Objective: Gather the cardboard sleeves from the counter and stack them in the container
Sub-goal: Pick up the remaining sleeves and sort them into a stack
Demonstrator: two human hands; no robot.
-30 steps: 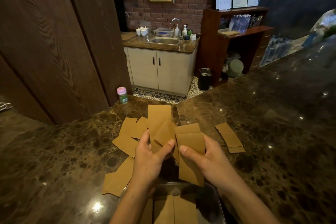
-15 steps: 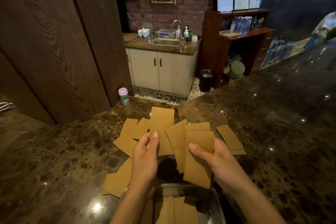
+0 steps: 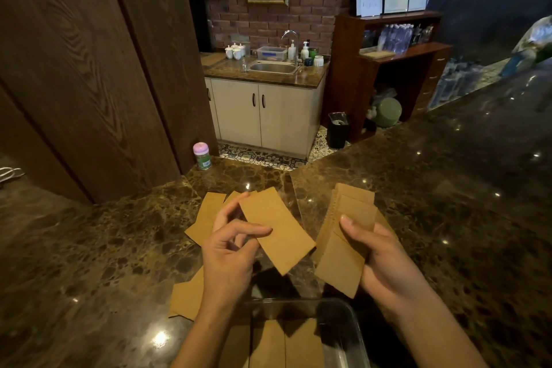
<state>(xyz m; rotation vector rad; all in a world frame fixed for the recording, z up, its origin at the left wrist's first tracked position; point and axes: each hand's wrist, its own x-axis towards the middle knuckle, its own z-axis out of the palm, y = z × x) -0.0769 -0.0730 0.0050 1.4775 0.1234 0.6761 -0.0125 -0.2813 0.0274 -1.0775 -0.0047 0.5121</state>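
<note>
One flat brown cardboard sleeve (image 3: 276,228) is pinched in the left hand (image 3: 230,257), between the thumb and the first fingers. It is up in the air just behind the clear plastic container (image 3: 357,337). It is tilted, with one corner pointing down at the container. The right hand (image 3: 385,263) is curled round a small stack of brown cardboard sleeves (image 3: 343,245), with the thumb on top. It holds the stack in the air behind the right corner of the container. The stack and the single sleeve are very close, and I cannot tell if they touch. More flat brown sleeves (image 3: 268,343) lie side by side on the bottom of the container. A few loose brown sleeves (image 3: 206,215) lie on the dark shiny stone counter (image 3: 89,248) behind the container, partly hidden by the left hand. Some other loose sleeves (image 3: 188,296) lie on the counter just left of the container, partly under the left arm. Far behind the container and to its left, a little jar with a pink lid (image 3: 202,156) stands at the back edge of the counter. Way behind the container, across the floor, is a steel sink (image 3: 273,68) on a white cupboard (image 3: 263,116)
</note>
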